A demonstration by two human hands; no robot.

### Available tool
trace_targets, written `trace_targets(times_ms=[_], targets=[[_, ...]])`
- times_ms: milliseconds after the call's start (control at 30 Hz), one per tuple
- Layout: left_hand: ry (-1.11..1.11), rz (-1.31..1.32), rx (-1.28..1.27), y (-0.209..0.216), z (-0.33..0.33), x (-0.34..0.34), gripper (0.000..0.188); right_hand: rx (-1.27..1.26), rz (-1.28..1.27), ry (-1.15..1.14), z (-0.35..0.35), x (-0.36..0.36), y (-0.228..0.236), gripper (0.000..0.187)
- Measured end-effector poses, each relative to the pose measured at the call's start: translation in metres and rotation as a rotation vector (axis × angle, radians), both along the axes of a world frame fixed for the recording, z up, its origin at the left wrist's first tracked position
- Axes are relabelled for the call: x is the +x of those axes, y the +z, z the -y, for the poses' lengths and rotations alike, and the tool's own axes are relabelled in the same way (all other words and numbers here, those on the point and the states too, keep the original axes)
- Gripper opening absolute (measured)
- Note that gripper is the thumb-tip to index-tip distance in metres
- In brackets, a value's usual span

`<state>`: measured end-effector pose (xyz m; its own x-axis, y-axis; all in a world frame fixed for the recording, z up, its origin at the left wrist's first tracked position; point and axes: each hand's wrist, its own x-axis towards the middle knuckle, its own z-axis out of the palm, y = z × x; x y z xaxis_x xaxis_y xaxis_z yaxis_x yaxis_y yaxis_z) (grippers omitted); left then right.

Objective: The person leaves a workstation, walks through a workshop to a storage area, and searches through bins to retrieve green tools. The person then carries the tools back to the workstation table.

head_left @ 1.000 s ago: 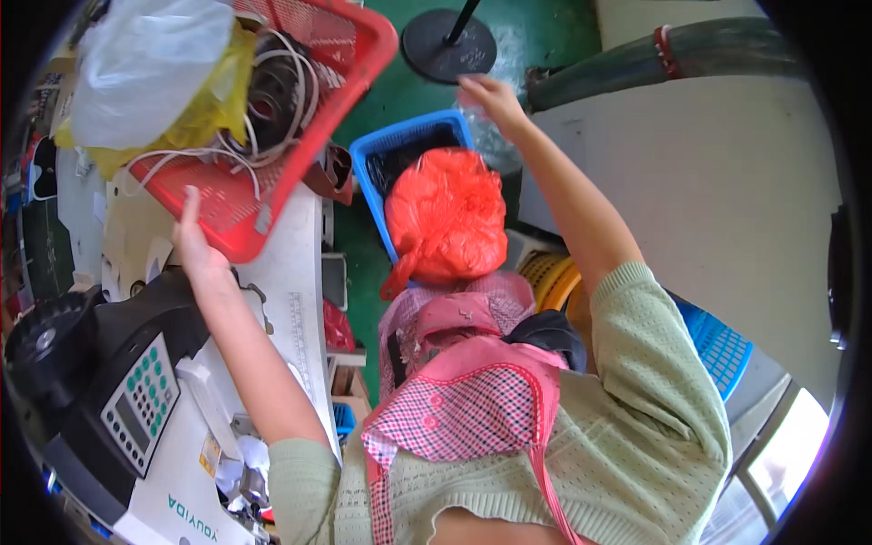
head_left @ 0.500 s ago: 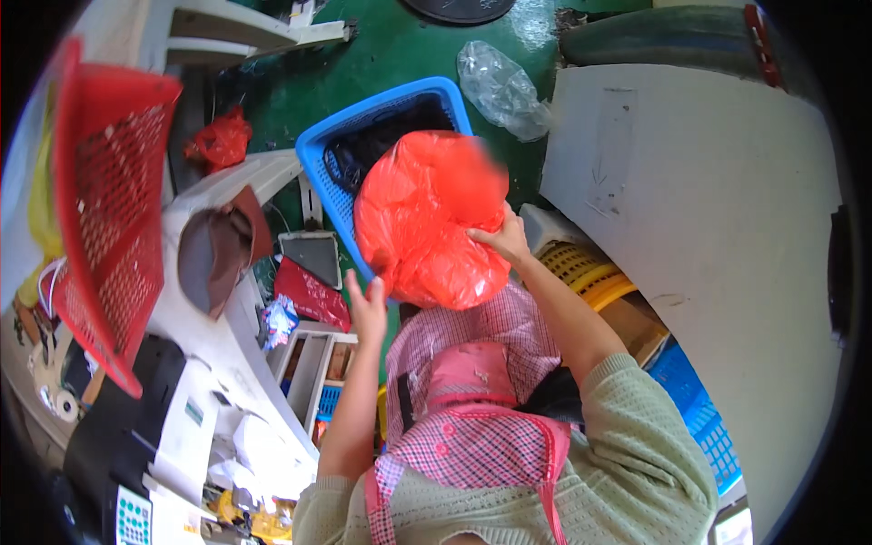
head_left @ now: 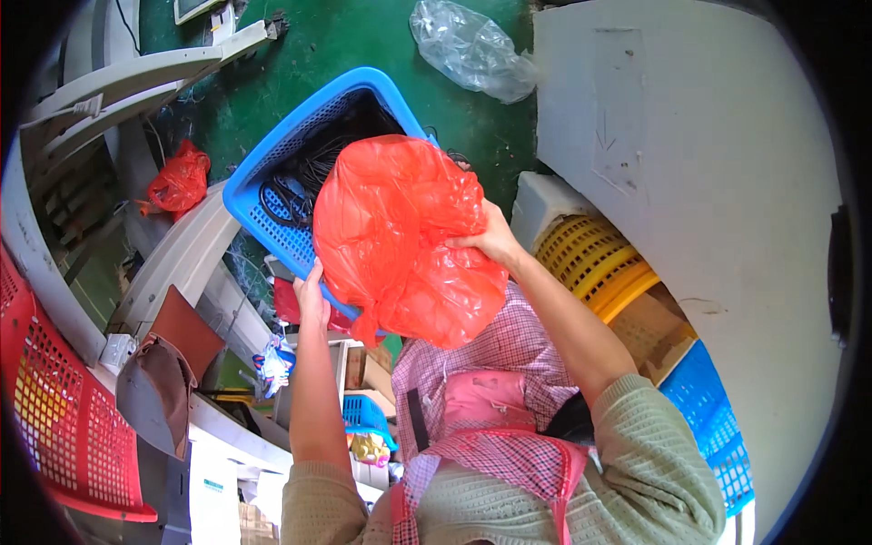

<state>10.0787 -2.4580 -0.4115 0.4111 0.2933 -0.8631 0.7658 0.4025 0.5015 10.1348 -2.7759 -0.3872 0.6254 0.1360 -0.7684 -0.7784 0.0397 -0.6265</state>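
Observation:
A blue plastic basket [head_left: 265,153] with mesh walls sits tilted in front of me, black cables [head_left: 289,195] bundled inside. Over its near right part lies a puffed-out red plastic bag [head_left: 400,232], hiding that side of the basket; what the bag contains is not visible. My right hand [head_left: 491,238] grips the bag's right side, thumb on top and the other fingers out of sight behind it. At the basket's near left rim, my left hand [head_left: 312,295] has its fingers closed on the edge, beside the bag's lower left corner.
A clear plastic bag [head_left: 474,50] and a small red bag [head_left: 180,179] lie on the green floor. Yellow baskets [head_left: 590,259] and a blue crate [head_left: 708,418] stand right, beside a large pale panel [head_left: 708,182]. Red mesh baskets [head_left: 68,400] and a brown pouch [head_left: 156,391] are left.
My left hand, apart from the basket with spread fingers before, is now at its rim. Basket and red bag have shifted left and toward me; the whole view has shifted too.

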Motion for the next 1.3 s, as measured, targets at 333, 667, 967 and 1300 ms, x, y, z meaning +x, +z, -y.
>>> trace_targets(times_ms=[333,667,967,1300], targets=[[0.016,-0.013,0.112,-0.005,-0.003,-0.006,0.016,0.112,-0.066,-0.055,-0.001,0.004,0.005,0.070],[0.042,0.081,0.093,0.077,0.007,-0.031,0.037,-0.030,0.130,0.053,-0.019,-0.019,0.074,0.074],[0.186,-0.157,0.091,0.175,-0.006,-0.085,0.051,-0.123,0.224,0.235,-0.045,-0.040,0.153,0.066],[0.345,-0.260,0.079,0.161,-0.029,-0.205,0.044,-0.023,0.103,0.404,-0.058,-0.100,0.129,0.076]])
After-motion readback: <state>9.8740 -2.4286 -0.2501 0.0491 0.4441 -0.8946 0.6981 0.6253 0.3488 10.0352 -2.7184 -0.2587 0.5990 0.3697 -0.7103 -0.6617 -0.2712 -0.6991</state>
